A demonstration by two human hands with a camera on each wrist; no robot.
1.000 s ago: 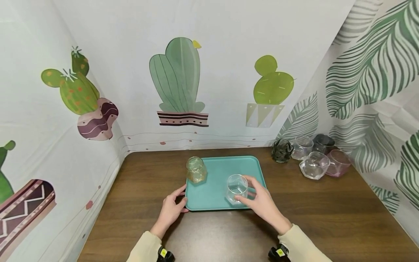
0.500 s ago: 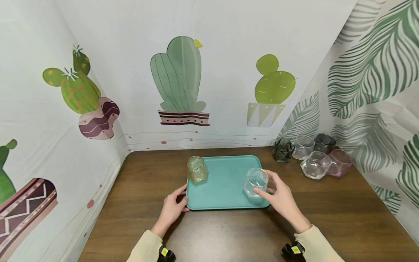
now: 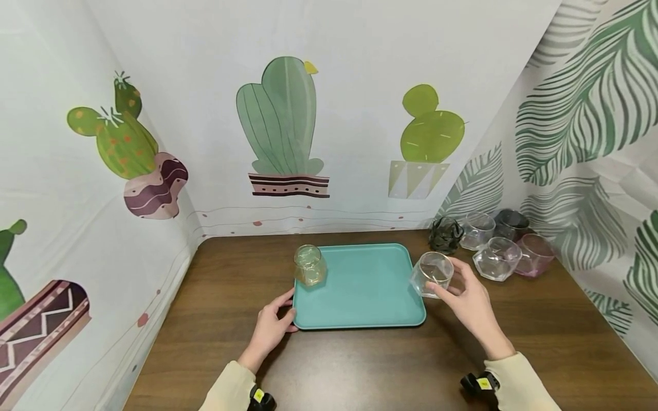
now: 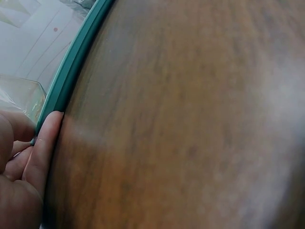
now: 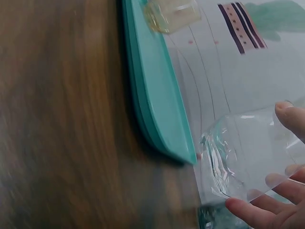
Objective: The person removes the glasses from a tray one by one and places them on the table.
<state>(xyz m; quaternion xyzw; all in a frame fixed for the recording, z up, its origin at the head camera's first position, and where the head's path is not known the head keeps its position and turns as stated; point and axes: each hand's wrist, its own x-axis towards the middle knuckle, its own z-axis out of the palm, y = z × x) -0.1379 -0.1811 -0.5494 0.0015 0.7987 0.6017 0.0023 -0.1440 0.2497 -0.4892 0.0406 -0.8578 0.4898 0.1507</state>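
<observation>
My right hand [image 3: 470, 299] holds a clear drinking glass [image 3: 432, 274] over the right edge of a teal tray [image 3: 367, 291]. In the right wrist view, thumb and fingers wrap the glass [image 5: 248, 148] from either side, its faceted base beyond the fingertips. The other hand, my left [image 3: 269, 325], grips the tray's left edge near the front corner. Up close in the left wrist view, its fingers [image 4: 45, 143] lie along the tray's side wall [image 4: 71, 71]. An amber-tinted glass [image 3: 309, 268] stands upright on the tray's left side.
Several more glasses stand at the back right of the wooden table [image 3: 349, 371]: a dark textured one [image 3: 445, 235], a clear faceted one [image 3: 496, 260], a pink one [image 3: 534, 256], and others behind. Printed cloth [image 3: 354, 142] walls the table's back and sides.
The clear glass has travelled right in my right hand, from above the tray's middle to past its right edge. My left hand stays at the tray's corner.
</observation>
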